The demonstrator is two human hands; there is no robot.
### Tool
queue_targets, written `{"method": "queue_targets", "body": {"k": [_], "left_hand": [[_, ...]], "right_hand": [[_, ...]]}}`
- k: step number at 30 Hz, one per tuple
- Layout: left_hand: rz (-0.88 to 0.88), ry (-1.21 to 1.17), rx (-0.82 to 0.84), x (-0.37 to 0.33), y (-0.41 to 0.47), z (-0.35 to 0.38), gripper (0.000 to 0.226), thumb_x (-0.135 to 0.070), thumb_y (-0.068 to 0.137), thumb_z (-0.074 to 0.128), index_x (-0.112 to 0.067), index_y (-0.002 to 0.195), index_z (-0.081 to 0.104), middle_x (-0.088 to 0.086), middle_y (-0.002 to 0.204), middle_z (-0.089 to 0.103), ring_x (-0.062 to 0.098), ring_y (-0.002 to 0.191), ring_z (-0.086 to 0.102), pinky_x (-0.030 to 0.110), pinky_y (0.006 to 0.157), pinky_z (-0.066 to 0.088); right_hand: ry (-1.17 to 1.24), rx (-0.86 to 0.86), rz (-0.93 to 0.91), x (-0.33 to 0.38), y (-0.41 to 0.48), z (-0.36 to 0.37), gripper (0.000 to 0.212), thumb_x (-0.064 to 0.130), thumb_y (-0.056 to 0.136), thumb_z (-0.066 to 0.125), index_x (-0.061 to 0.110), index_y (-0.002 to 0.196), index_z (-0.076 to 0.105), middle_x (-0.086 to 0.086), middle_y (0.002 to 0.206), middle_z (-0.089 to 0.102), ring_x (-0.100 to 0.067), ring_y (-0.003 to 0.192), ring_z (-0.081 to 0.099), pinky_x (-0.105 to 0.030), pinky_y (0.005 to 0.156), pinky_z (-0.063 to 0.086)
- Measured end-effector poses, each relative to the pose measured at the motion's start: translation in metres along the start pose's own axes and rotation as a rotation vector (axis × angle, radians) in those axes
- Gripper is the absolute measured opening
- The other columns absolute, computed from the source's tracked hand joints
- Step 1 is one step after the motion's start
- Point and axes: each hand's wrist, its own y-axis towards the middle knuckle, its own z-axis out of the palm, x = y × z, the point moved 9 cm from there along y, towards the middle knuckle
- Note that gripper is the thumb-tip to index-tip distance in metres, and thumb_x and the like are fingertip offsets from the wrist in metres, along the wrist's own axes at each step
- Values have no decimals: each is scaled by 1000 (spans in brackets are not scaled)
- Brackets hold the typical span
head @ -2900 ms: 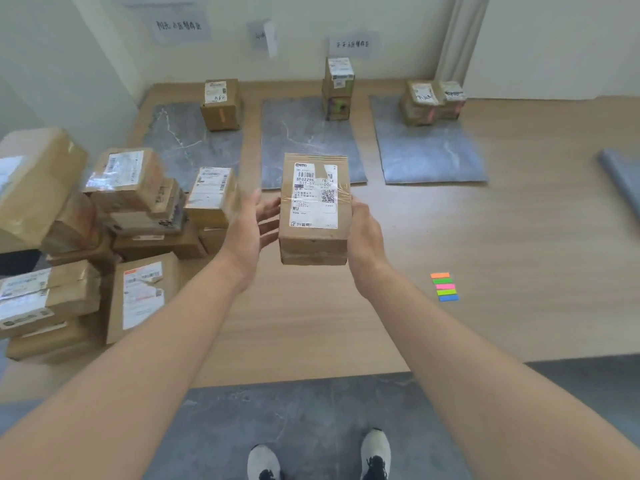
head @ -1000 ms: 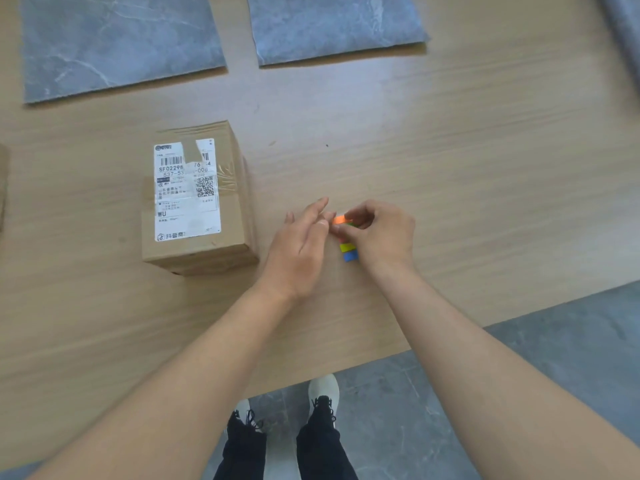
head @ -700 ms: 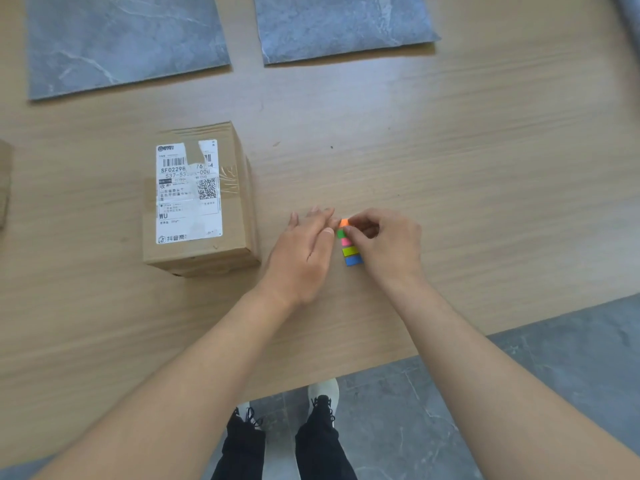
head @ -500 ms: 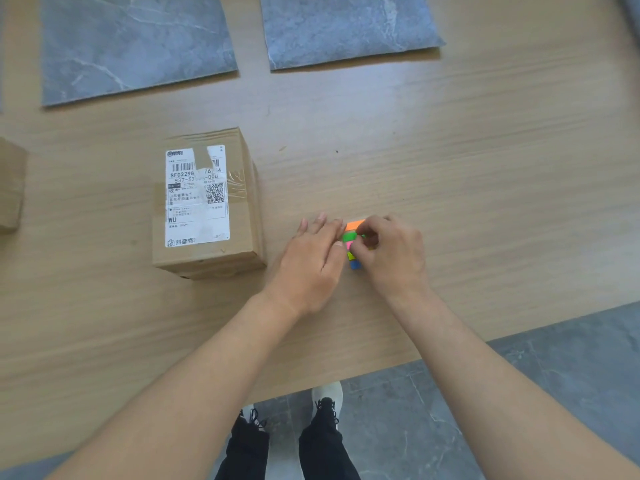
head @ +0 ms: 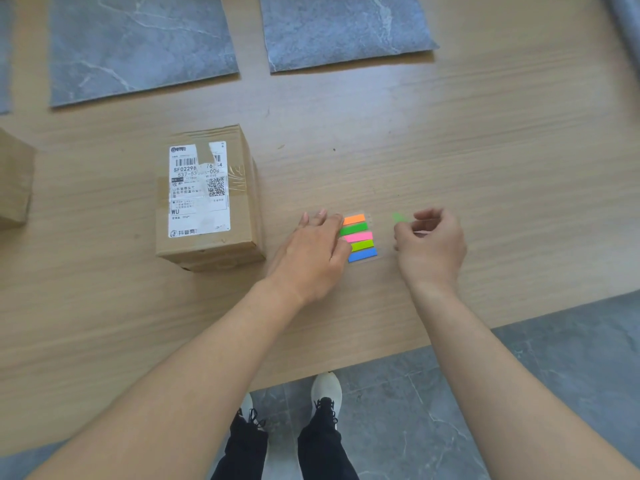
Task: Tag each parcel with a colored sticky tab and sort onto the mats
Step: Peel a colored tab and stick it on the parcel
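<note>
A brown cardboard parcel point(head: 207, 199) with a white shipping label lies flat on the wooden table. To its right lies a pad of coloured sticky tabs point(head: 360, 237) in orange, green, pink, lime and blue. My left hand point(head: 311, 254) presses flat on the pad's left end with straight fingers. Just right of the pad, my right hand point(head: 429, 244) is lifted off it and pinches one green tab point(head: 400, 217), blurred, between thumb and fingertip.
Two grey marbled mats point(head: 138, 46) point(head: 346, 26) lie at the far side of the table. The corner of another cardboard box point(head: 14, 178) shows at the left edge. The table's near edge runs just in front of my shoes point(head: 325, 393).
The parcel went from both hands to the table. My right hand peeled a green tab off the pad and drew away to the right, while my left hand kept the pad down.
</note>
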Motion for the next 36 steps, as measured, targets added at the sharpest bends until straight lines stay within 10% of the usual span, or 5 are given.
{"method": "queue_targets", "body": {"k": [8,14,22,28,36], "left_hand": [[-128,-689,-405,5,-43,-38,9,-16,94,70,-10,91,76,2,79,73,16,73,70,35,72,61],[-297,-1266,-306,41,-88,-33,25,-17,94,70,7,90,74,23,83,70,33,77,70,39,74,60],[-250,-1249,-309,91,-141,-49,13,-3,88,73,9,93,72,21,84,74,27,76,70,37,77,60],[-266,-1009,-491,122,-144,-63,5,-9,90,74,-7,86,76,7,78,74,14,69,68,23,69,57],[-339,-967,-610,139,-127,-65,10,-19,87,76,-20,77,79,5,73,76,25,71,73,50,80,60]], "right_hand": [[200,29,-561,54,-69,-9,23,0,83,78,15,89,62,3,81,69,-12,72,69,-24,72,58],[47,126,-976,83,-137,19,14,-11,80,75,1,82,69,-4,80,70,-21,74,67,-30,71,55],[-62,270,-1136,93,-206,58,11,-3,82,77,6,89,75,-3,83,71,-21,76,68,-36,67,56],[-64,208,-1089,111,-192,76,22,13,95,71,7,116,75,-8,127,68,-26,114,67,-43,95,54],[-206,337,-1192,124,-173,125,30,16,91,75,9,121,74,-4,126,70,-27,114,63,-35,96,53]]}}
